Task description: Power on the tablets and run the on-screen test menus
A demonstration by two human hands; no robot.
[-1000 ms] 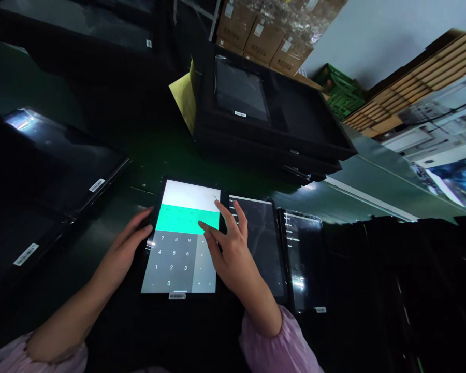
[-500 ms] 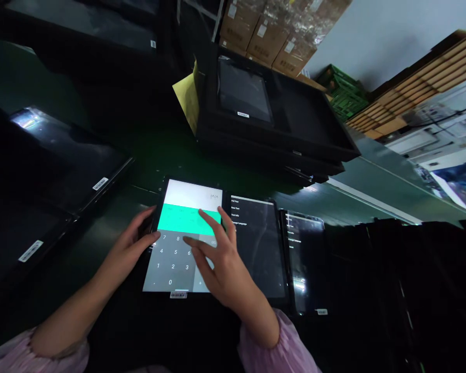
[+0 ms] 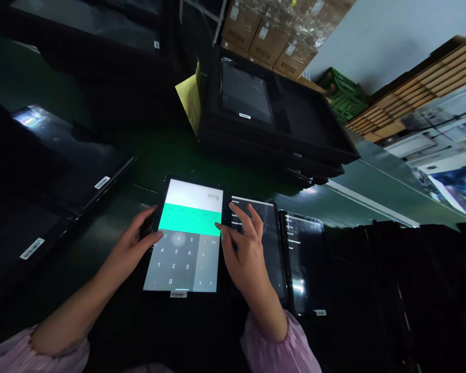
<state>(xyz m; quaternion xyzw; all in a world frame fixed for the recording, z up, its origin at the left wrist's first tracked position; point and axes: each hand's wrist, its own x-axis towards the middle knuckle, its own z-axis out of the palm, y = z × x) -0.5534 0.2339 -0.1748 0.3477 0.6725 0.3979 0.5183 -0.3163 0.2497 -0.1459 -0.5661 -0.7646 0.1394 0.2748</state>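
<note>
A tablet (image 3: 174, 267) with a lit calculator screen lies in front of me, a barcode label at its lower edge. Its white display strip reads "8vivi" upside down, above a green band and a grey keypad. My left hand (image 3: 136, 239) grips the tablet's left edge, thumb on the front and fingers around the side. Over the right edge hovers my right hand (image 3: 244, 241), holding nothing, its fingers apart and the index fingertip near the green band. A second tablet (image 3: 262, 264) with a dark text menu lies just right, partly under that hand.
A third tablet (image 3: 306, 269) with a menu lies farther right. Black trays (image 3: 310, 119) are stacked ahead, the top one holding a dark tablet (image 3: 245, 90). Yellow paper (image 3: 190, 98) stands against them. Dark labelled panels (image 3: 73, 171) are at left; cardboard boxes (image 3: 266, 39) stand behind.
My right hand has moved right, off the keypad toward the tablet's right edge. An 8 has appeared in the display text, and the 8 key shows a pale glow. My left hand stays put.
</note>
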